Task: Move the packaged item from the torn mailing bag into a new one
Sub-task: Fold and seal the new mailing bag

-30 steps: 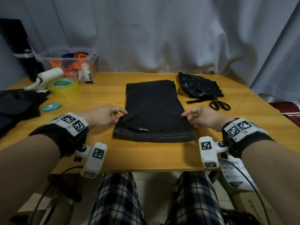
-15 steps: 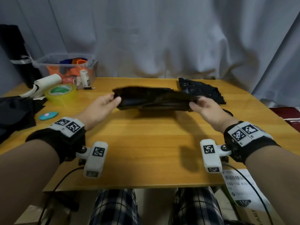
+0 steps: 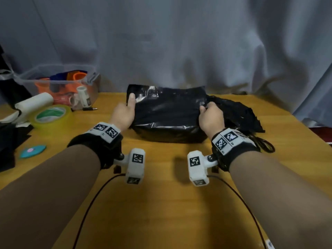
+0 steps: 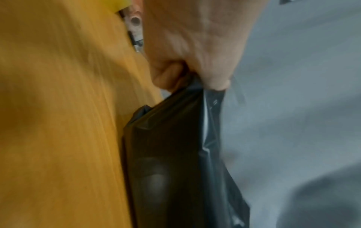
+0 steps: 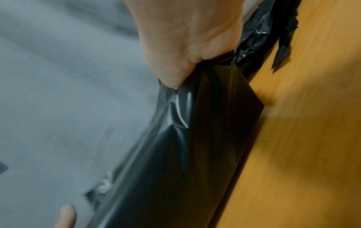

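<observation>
A black plastic mailing bag (image 3: 167, 112), bulging with something inside, stands on its lower edge on the wooden table (image 3: 161, 203), towards the far side. My left hand (image 3: 130, 105) pinches its upper left edge, thumb on the near face; the left wrist view shows the left hand (image 4: 187, 46) curled on the black bag (image 4: 175, 154). My right hand (image 3: 206, 109) pinches the upper right edge, and the right hand (image 5: 185, 38) bunches the film of the black bag (image 5: 195, 146). The crumpled torn bag (image 3: 239, 112) lies just behind and to the right, and the torn bag (image 5: 261, 34) also shows beyond my right hand.
A clear bin (image 3: 53, 81) of orange items stands at the back left, with a white roll (image 3: 34, 105) and a tape roll (image 3: 51, 116) before it. A teal oval (image 3: 33, 150) and black fabric (image 3: 7, 141) lie at the left. Scissors (image 3: 264, 144) lie by my right wrist.
The black bag lay flat near the table's front edge. Both hands lifted it by its sides, carried it away from me, and now it stands on end farther back.
</observation>
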`<state>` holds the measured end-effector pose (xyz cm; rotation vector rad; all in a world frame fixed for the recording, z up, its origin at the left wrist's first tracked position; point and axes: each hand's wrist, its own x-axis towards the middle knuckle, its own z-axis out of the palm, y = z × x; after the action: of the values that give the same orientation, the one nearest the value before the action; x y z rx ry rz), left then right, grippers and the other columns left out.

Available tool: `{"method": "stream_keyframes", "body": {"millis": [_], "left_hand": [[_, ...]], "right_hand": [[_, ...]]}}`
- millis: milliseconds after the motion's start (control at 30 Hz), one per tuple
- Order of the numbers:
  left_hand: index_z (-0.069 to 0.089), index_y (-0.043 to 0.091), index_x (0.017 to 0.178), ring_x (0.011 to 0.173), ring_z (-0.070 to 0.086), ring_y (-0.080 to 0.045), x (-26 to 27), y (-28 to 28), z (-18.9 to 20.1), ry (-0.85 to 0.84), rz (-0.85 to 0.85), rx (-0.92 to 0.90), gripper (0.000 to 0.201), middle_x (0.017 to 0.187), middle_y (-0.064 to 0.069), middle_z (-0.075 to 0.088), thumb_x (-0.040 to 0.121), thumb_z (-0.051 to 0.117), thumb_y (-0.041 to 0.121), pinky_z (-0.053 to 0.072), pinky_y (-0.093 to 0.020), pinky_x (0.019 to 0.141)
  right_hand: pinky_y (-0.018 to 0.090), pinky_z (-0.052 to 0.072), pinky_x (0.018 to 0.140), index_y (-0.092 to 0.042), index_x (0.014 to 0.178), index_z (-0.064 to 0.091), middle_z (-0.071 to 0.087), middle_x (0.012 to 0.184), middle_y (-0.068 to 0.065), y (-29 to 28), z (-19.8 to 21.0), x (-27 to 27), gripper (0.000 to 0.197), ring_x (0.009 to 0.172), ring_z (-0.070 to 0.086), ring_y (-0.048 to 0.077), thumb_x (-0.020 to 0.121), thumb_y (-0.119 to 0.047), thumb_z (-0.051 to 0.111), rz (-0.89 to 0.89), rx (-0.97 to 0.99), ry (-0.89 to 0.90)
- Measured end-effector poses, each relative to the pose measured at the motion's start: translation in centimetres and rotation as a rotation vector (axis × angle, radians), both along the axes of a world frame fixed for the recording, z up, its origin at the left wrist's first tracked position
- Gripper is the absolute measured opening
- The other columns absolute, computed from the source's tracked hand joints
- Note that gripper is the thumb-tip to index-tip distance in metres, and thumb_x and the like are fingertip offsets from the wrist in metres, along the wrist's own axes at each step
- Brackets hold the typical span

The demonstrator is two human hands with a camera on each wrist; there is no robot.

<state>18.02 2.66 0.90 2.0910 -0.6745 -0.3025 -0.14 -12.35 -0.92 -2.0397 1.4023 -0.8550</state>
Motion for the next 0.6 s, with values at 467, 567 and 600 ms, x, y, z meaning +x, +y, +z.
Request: {"method": "stream_keyframes", "body": {"millis": [467,567,600], "left_hand": [[0.061,0.012,0.103,0.080,0.058,0.003,-1.8,2.4,0.7,-0.213,-0.127,-0.578,0.023,0.094,0.005,0.063,0.098,0.045,0.027,0.040,0.000,0.069],[0.048,0.029,0.082,0.067,0.046,0.007,-2.4,2.4,2.4,-0.395,-0.057,-0.556,0.021,0.082,0.005,0.055,0.100,0.036,0.032,0.034,-0.001,0.062],[0.042,0.030,0.074,0.063,0.044,0.005,-2.5,2.6,2.6,-0.404,-0.066,-0.526,0.027,0.073,0.008,0.050,0.100,0.035,0.033,0.034,-0.006,0.059]], "right_hand": [[0.027,0.035,0.060,-0.007,0.071,0.046,0.041,0.064,0.001,2.0,0.8,-2.4,0.033,0.061,0.039,0.012,0.099,-0.024,0.042,0.132,-0.079,-0.464],[0.012,0.034,0.054,-0.015,0.069,0.041,0.038,0.064,-0.005,2.6,2.5,-2.9,0.034,0.057,0.036,0.005,0.101,-0.025,0.037,0.104,-0.195,-0.496],[0.012,0.034,0.053,-0.018,0.067,0.038,0.038,0.063,-0.007,2.7,2.7,-3.0,0.035,0.056,0.035,0.004,0.101,-0.025,0.036,0.098,-0.194,-0.485]]}}
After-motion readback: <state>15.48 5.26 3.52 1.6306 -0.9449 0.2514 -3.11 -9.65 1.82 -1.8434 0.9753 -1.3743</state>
